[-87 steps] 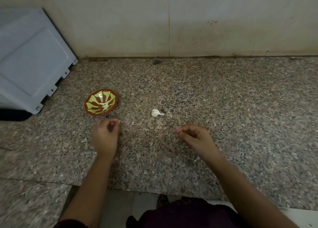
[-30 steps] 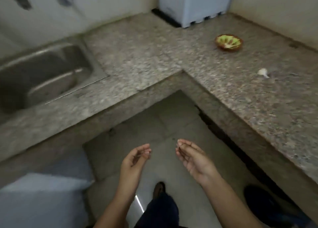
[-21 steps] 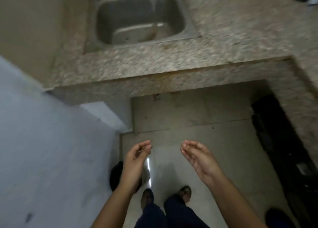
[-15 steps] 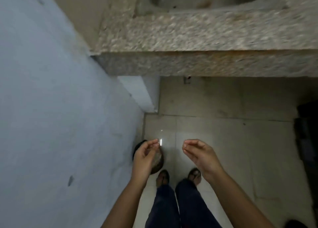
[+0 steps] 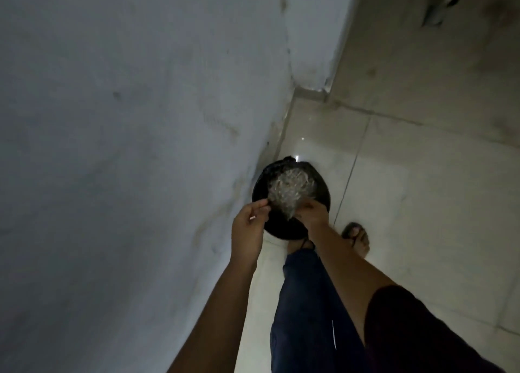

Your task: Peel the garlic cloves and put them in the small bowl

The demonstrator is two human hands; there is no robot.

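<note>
The garlic and the small bowl are out of view. I look down at a round black bin [image 5: 292, 226] on the floor beside a wall, with a heap of pale grey scraps [image 5: 289, 191] inside. My left hand [image 5: 250, 223] hovers over the bin's near left rim, thumb and fingertips pinched together, a small pale fleck of garlic peel showing at the palm. My right hand [image 5: 312, 213] is over the bin's right side, seen from the back with fingers pointing down toward the scraps; what it holds is hidden.
A grey-white wall [image 5: 126, 147] fills the left half. Pale glossy floor tiles [image 5: 408, 204] spread to the right. My legs in dark trousers [image 5: 306, 316] and a sandalled foot [image 5: 357, 236] stand just behind the bin.
I have turned away from the counter with the bowl and garlic, past the sink, down to the floor bin. Both hands have moved forward from in front of my body to above the bin.
</note>
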